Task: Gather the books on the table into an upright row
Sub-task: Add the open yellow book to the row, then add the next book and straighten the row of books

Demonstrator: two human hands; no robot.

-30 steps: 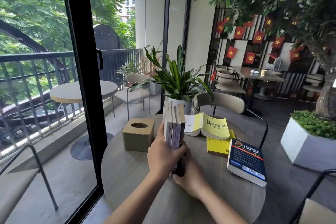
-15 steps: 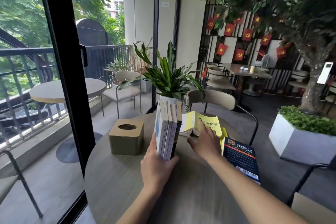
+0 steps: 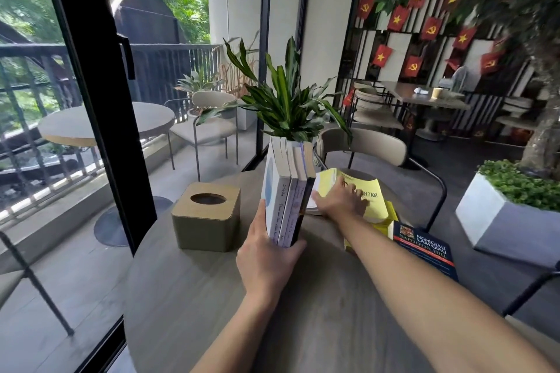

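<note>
Head view shows the left hand (image 3: 266, 260) wrapped around the near end of the upright books (image 3: 288, 194), thumb on the pale outer cover and fingers curled round the dark one, keeping four or so volumes standing on the round counter (image 3: 188, 297). The right hand (image 3: 341, 203) lies flat and spread on the yellow book (image 3: 360, 194), which rests open just to the right of the row, its loose pages lifting; that hand presses down and grips nothing as yet. The step in hand looks like fetching the next book for the row. The next move probably calls for closing the yellow book, getting fingers under its edge, standing it up and sliding it against the dark cover while the left hand braces the row. A second yellow volume (image 3: 385, 227) lies beneath it, and a dark blue book (image 3: 424, 248) sits near the counter's right edge, both flat and not yet gathered. A tissue box (image 3: 207, 216) stands left of the row, clear of it, and a potted plant (image 3: 288, 100) crowds the far end, limiting how far back the row can go.
</note>
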